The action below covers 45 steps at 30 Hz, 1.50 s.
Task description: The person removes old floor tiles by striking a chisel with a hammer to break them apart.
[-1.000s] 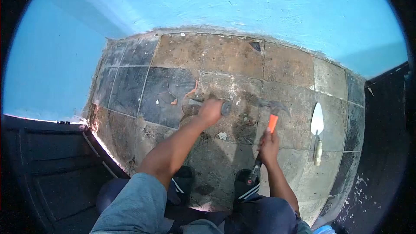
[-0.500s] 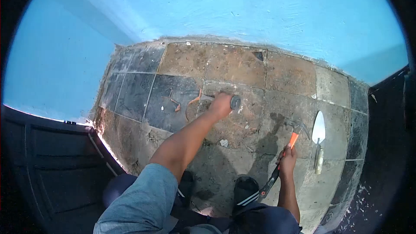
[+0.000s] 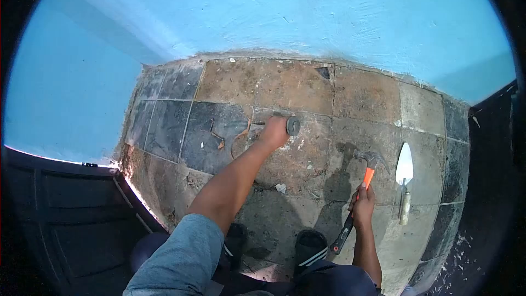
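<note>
My left hand (image 3: 275, 133) is closed around a chisel (image 3: 293, 126). Its round dark butt end points right, and most of the tool is hidden by my fingers. The other end lies low, to the left, by the broken edge of a dark floor tile (image 3: 205, 129). A claw hammer (image 3: 369, 176) with an orange and black handle is gripped in my right hand (image 3: 362, 207), its head up and away from me, apart from the chisel. To the right of the hammer, a trowel (image 3: 404, 167) lies on the floor.
Tile chips (image 3: 221, 144) and a pale fragment (image 3: 281, 188) are scattered on the bare floor. A blue wall (image 3: 307, 16) rises ahead, and a dark panelled door (image 3: 82, 208) stands at left. My sandalled feet (image 3: 310, 246) are close below my hands.
The view has shifted slightly. My left hand still grips the chisel near the tile's broken edge, and my right hand still holds the hammer in about the same place.
</note>
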Tool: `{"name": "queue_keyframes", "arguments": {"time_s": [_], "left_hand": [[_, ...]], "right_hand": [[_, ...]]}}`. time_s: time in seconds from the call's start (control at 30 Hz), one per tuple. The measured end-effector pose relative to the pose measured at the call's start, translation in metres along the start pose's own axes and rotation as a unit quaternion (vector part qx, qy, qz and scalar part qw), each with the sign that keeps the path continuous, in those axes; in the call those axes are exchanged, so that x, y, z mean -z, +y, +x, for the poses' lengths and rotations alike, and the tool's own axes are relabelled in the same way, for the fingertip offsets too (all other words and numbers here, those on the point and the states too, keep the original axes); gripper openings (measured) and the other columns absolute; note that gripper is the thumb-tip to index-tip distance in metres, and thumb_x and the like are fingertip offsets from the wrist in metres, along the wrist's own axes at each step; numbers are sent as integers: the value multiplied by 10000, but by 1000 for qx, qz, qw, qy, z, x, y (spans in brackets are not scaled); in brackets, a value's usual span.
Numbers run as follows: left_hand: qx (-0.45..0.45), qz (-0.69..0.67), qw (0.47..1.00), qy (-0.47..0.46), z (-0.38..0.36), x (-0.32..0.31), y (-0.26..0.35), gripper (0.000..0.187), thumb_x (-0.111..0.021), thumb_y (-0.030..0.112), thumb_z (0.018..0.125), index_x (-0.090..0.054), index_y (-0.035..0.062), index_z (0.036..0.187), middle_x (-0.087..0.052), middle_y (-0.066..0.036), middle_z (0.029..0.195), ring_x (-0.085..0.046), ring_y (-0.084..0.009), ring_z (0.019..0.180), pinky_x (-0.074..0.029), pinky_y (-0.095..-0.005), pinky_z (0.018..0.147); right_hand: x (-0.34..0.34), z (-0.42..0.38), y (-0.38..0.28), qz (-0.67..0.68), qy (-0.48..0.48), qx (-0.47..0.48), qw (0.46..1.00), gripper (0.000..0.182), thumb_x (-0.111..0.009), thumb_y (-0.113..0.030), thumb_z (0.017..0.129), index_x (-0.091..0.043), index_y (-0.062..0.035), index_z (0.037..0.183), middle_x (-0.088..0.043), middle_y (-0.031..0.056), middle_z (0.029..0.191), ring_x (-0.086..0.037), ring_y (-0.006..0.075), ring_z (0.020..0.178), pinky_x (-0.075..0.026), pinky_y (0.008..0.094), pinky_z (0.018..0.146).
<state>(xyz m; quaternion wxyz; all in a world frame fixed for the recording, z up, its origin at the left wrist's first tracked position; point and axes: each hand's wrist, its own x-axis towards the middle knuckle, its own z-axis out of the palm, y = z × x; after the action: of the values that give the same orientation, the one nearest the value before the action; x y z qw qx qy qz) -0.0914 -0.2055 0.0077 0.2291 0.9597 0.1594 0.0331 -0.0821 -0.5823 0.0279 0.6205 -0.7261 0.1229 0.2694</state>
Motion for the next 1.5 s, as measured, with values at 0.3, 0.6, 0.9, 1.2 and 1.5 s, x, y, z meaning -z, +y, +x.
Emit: {"name": "queue_keyframes", "arguments": {"time_s": [0.3,0.6,0.9,1.2,1.5], "left_hand": [[5,20,995,-96,1,5,7,199,-733,110,741,-712,15,914,-701,-230,914,-664,-422,931,-514,-519,855],[13,-48,998,-33,3,10,4,214,-687,51,748,-697,19,960,-703,-235,926,-668,-431,918,-508,-529,872],[23,0,998,-53,2,-5,-6,202,-702,55,728,-694,43,929,-707,-223,918,-667,-421,942,-478,-533,921],[-17,6,999,-35,-6,-4,-7,277,-712,95,760,-682,71,1034,-707,-197,966,-660,-405,968,-449,-528,940],[-52,-20,996,-69,3,0,11,225,-693,73,764,-675,51,987,-699,-219,981,-652,-430,977,-512,-530,851]], "right_hand": [[-65,4,-43,124,83,53,987,309,-502,-377,1070,-450,-163,853,-421,-51,628,-392,45,483,-323,217,416],[-106,12,-43,-97,-83,106,986,338,-513,-340,1062,-626,-25,1016,-632,92,772,-623,239,674,-476,366,624],[-90,15,-55,158,137,222,952,348,-455,-347,1082,-560,-33,974,-536,53,684,-541,173,546,-456,330,508],[-102,9,3,-133,-82,144,977,382,-481,-367,1073,-569,-4,992,-538,70,706,-539,174,601,-435,341,549],[-34,21,28,-75,-17,12,997,372,-487,-362,1075,-570,-17,962,-508,-3,698,-477,112,607,-404,310,553]]}}
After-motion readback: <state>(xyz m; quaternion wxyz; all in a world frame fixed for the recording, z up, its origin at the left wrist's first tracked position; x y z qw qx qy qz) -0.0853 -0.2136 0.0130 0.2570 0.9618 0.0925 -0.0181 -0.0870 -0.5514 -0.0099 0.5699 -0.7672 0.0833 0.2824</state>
